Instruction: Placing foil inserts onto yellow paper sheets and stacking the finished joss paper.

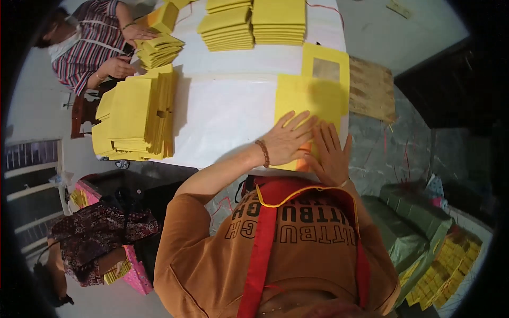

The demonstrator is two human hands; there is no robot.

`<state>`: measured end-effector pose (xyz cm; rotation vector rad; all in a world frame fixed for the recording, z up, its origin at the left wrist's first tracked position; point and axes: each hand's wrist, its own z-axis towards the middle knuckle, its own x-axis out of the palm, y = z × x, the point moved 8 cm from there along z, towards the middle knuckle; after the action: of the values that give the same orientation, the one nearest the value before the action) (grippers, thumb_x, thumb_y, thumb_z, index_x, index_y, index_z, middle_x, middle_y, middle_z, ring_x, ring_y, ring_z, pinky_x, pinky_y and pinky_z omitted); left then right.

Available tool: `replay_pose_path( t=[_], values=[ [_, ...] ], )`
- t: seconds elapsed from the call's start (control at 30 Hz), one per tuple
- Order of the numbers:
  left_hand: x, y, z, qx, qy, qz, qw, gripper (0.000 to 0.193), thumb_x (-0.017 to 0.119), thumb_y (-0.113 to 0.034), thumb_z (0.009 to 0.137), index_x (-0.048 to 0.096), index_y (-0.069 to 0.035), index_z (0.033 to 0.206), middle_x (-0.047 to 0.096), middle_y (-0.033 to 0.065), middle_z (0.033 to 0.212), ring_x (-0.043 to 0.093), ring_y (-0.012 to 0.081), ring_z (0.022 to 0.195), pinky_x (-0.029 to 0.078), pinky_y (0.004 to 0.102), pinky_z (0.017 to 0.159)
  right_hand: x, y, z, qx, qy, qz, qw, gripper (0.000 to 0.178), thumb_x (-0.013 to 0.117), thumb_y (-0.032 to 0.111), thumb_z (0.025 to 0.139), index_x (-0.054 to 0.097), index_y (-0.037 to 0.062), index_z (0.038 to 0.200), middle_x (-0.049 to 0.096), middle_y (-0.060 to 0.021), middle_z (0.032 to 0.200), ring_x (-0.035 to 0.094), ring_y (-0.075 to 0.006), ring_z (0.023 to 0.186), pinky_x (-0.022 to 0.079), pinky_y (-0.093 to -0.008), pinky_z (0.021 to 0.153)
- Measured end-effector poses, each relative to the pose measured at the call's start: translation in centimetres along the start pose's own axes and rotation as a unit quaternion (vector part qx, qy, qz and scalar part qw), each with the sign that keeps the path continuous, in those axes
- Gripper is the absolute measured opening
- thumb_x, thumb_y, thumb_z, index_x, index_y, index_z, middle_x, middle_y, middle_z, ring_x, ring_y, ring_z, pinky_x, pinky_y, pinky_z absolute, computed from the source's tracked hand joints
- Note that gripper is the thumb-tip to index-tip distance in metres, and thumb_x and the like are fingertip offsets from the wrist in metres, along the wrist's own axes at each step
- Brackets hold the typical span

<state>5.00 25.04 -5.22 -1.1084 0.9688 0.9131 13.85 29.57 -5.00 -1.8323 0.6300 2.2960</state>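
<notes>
My left hand (290,139) lies flat with fingers spread on a yellow paper sheet (291,98) at the table's near right edge. Beside it, my right hand (330,151) presses on the same sheet, its fingers stretched out and thumb apart. Between the two hands shows an orange patch. Partly under the sheet, a second yellow piece (343,74) with a greyish rectangle on it reaches toward the far side. Neither hand grips anything. The paper beneath my palms is hidden.
On the white table (222,111) stand a tall stack of folded yellow paper (130,114) at left and neat yellow stacks (278,21) at the far side. A person in stripes (93,40) handles yellow bundles. Another person (101,238) is at lower left. Green sacks (395,228) lie right.
</notes>
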Motion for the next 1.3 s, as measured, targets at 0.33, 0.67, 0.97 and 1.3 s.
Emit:
replay_pose_path(
  t=[0.33, 0.67, 0.97, 1.3],
  values=[
    [-0.7, -1.6, 1.2, 0.037, -0.056, 0.165, 0.984, 0.055, 0.056, -0.023, 0.073, 0.048, -0.004, 0.124, 0.052, 0.0116, 0.115, 0.046, 0.0238, 0.094, 0.04, 0.0334, 0.075, 0.8, -2.7, -0.5, 0.055, 0.045, 0.25, 0.966, 0.067, 0.043, 0.043, 0.088, 0.025, 0.0019, 0.139, 0.024, -0.0173, 0.144, 0.014, -0.0297, 0.136, 0.009, -0.0506, 0.107],
    [-5.6, 0.5, 2.6, 0.001, -0.192, -0.002, 0.981, 0.041, 0.059, -0.011, 0.065, 0.056, 0.0, 0.104, 0.058, 0.0088, 0.088, 0.052, 0.0243, 0.071, 0.044, 0.0342, 0.063, -2.5, -6.3, -0.5, 0.116, -0.183, 0.57, 0.793, 0.063, 0.035, 0.027, 0.096, -0.003, 0.0098, 0.143, 0.023, -0.0148, 0.145, 0.022, -0.0276, 0.134, 0.016, -0.0409, 0.109],
    [-4.9, 12.9, -8.6, -0.134, -0.259, 0.156, 0.944, 0.049, 0.058, -0.004, 0.066, 0.053, -0.003, 0.115, 0.058, 0.0098, 0.108, 0.054, 0.0268, 0.085, 0.045, 0.035, 0.075, -0.8, -6.2, -1.4, 0.176, -0.162, 0.544, 0.804, 0.052, 0.034, 0.024, 0.096, 0.016, 0.0061, 0.141, 0.027, -0.015, 0.144, 0.026, -0.0271, 0.132, 0.019, -0.0401, 0.107],
    [3.9, 15.6, -12.5, -0.228, -0.126, 0.126, 0.957, 0.049, 0.055, -0.034, 0.084, 0.045, -0.007, 0.124, 0.044, 0.0096, 0.127, 0.043, 0.0312, 0.106, 0.034, 0.0412, 0.09, -2.3, -2.6, -0.7, 0.029, -0.082, 0.248, 0.965, 0.037, 0.06, 0.016, 0.081, 0.055, 0.009, 0.117, 0.05, -0.0065, 0.128, 0.033, -0.0289, 0.129, 0.023, -0.0417, 0.103]
  ],
)
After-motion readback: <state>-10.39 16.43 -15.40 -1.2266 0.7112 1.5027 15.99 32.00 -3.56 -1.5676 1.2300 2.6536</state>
